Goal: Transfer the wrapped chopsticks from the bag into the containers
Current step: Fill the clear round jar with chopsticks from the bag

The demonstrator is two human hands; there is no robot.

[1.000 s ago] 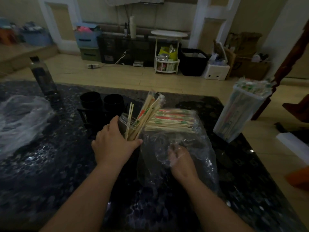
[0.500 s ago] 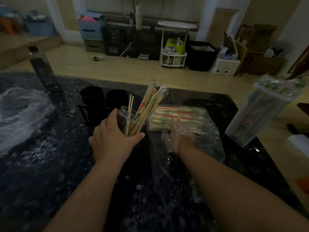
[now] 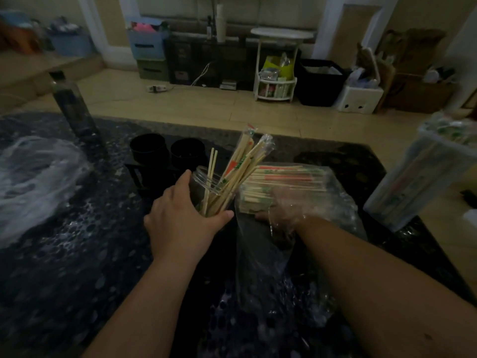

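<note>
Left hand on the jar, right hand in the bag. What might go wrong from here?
The leaning chopsticks in the jar tilt toward the bag; lifting a bundle past them may knock them, though the left hand grips the jar. The right hand is inside the bag at the wrapped chopsticks; loose film might snag or drag as it pulls out.
</note>
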